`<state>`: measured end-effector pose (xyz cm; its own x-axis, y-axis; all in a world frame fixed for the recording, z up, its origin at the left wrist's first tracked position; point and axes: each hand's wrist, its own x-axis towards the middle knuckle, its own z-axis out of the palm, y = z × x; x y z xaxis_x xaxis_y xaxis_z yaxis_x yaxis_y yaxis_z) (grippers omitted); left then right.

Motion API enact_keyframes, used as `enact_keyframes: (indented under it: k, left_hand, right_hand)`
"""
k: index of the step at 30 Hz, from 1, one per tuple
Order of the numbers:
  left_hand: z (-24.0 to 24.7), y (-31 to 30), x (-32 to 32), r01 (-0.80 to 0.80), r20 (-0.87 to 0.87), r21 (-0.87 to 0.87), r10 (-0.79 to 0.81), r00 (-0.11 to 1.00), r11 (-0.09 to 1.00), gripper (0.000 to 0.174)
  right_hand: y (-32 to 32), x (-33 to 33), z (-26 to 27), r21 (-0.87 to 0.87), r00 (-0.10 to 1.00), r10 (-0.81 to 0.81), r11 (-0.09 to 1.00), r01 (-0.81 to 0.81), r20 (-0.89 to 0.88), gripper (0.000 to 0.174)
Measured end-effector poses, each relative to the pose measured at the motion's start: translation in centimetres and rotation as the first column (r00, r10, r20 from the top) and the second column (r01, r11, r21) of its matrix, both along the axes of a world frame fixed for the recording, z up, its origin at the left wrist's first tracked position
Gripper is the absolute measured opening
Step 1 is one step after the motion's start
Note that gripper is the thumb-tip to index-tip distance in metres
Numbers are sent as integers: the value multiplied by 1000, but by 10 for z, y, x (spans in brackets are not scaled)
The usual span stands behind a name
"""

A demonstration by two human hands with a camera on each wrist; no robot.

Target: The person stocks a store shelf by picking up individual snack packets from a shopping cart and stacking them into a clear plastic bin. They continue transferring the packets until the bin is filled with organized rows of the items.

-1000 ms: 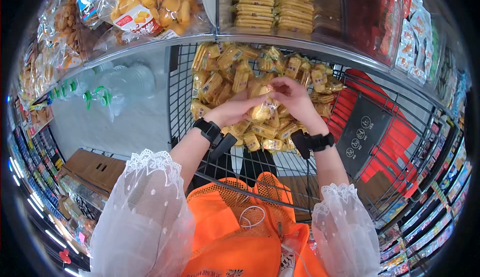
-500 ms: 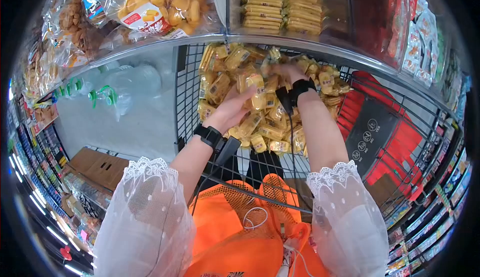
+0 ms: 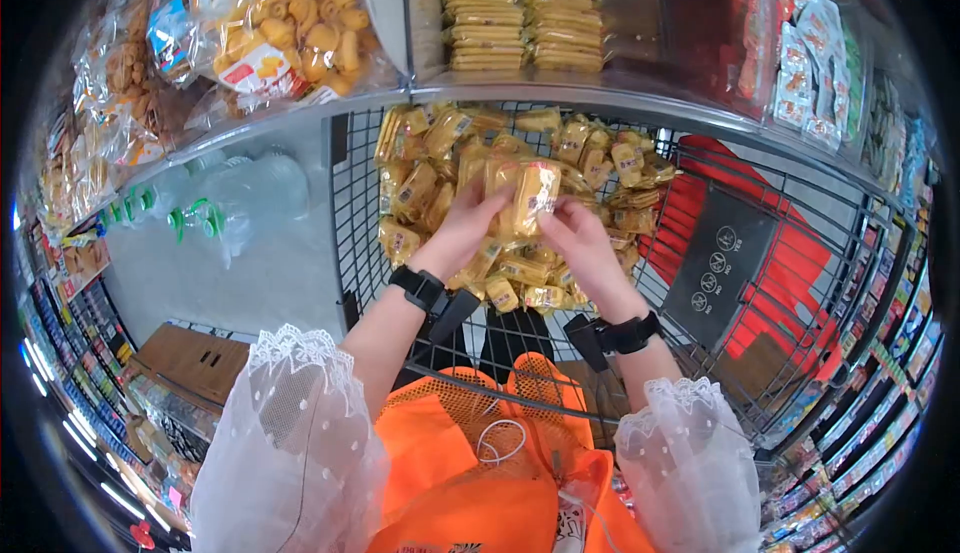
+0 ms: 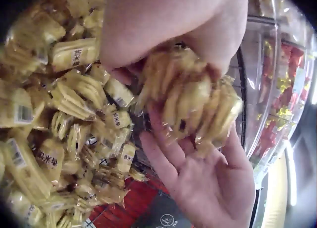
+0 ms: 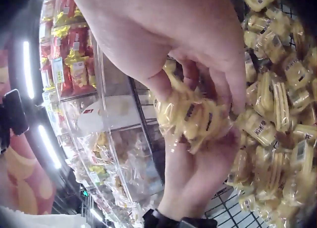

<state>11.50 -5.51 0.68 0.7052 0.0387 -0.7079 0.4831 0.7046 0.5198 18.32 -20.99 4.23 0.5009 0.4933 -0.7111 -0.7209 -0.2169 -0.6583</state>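
Several yellow, clear-wrapped snack packets (image 3: 537, 193) are bunched together upright above the cart's pile. My left hand (image 3: 465, 228) grips the bunch from its left side, thumb along the front. On the other side my right hand (image 3: 583, 248) holds the packets' lower right edge with thumb and fingers. In the left wrist view the bunch (image 4: 193, 102) stands between both hands, with the right palm (image 4: 213, 183) turned up beneath it. The right wrist view has the right fingers bent over the packets (image 5: 195, 116). Loose packets (image 3: 410, 188) of the same kind heap around the hands.
The wire cart (image 3: 360, 163) surrounds the pile, with a red panel and dark plate (image 3: 705, 263) at its right. A clear-fronted shelf (image 3: 480, 88) borders the far side, bearing neat packet stacks (image 3: 487, 13) and bagged snacks (image 3: 300, 28). Empty-looking plastic bottles (image 3: 250, 193) lie at left.
The right hand left the held packets, reached into the far part of the pile, and came back to the left hand. The bunch in the left hand now looks wider.
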Motion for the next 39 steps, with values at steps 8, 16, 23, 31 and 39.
enact_keyframes:
  k: [8, 16, 23, 31, 39]
  left_hand:
    - [64, -18, 18, 363, 30, 681, -519, 854, 636, 98]
    - [229, 5, 185, -36, 207, 959, -610, 765, 281, 84]
    - [77, 18, 361, -79, -366, 833, -653, 663, -548, 79]
    - [7, 27, 376, -412, -486, 542, -673, 557, -732, 84]
    - [-9, 35, 384, -465, -631, 456, -644, 433, -759, 85]
  right_hand:
    - [-12, 12, 55, -203, 813, 288, 956, -212, 506, 45]
    - [-62, 51, 141, 103, 744, 84, 974, -202, 663, 66]
    - [-104, 63, 140, -11, 713, 135, 984, -176, 689, 62]
    - [-139, 68, 120, -5, 769, 162, 979, -202, 619, 56]
    - [-121, 82, 120, -1, 723, 249, 946, -325, 645, 57]
